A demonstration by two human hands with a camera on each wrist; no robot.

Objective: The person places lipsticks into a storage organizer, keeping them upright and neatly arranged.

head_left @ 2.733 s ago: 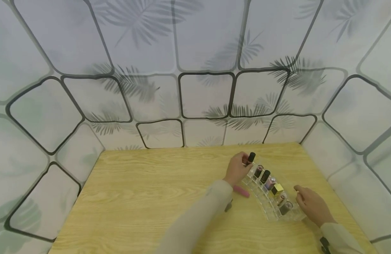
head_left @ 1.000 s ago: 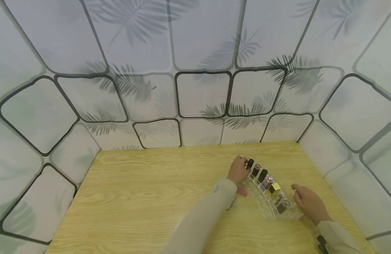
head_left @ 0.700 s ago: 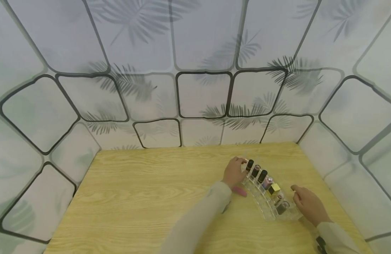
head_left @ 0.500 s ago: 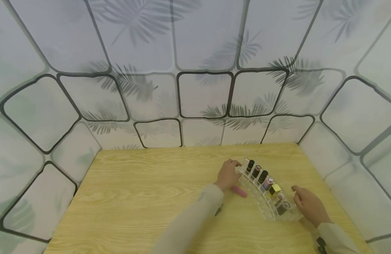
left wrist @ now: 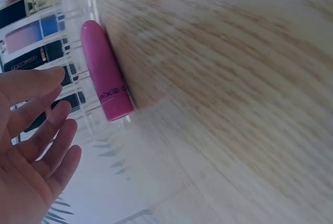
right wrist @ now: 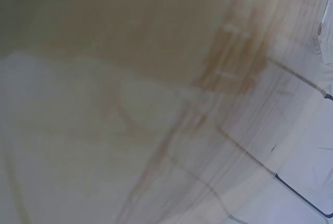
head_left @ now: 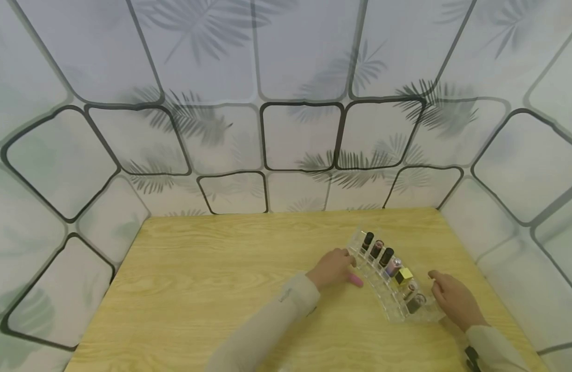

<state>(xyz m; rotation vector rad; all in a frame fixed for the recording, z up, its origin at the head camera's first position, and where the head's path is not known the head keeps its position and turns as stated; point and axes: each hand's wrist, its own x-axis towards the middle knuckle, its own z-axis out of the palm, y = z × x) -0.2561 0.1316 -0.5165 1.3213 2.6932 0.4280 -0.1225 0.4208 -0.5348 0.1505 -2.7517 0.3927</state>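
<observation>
A clear curved rack [head_left: 389, 305] holds several lipsticks in one row, among them a black-capped lipstick [head_left: 368, 239] at its far end. Beside the rack a pink lipstick tube [left wrist: 105, 73] with dark lettering lies on the table. Over this tube hovers my left hand [head_left: 333, 267], empty, its fingers loosely spread in the left wrist view; from the head it partly covers the pink tube. At the rack's near right end rests my right hand [head_left: 459, 300], fingers loosely bent and holding nothing visible; the right wrist view does not show it.
The wooden table [head_left: 197, 289] stretches left of the rack. Patterned wall panels [head_left: 299, 137] enclose its back and sides. A gold-and-black square-capped lipstick [head_left: 403, 276] stands mid-row, with a clear-capped one [head_left: 415, 303] near the front.
My left hand has set the black-capped lipstick into the rack's far slot and let go. It has since drawn back toward the pink tube. My right hand has stayed in place.
</observation>
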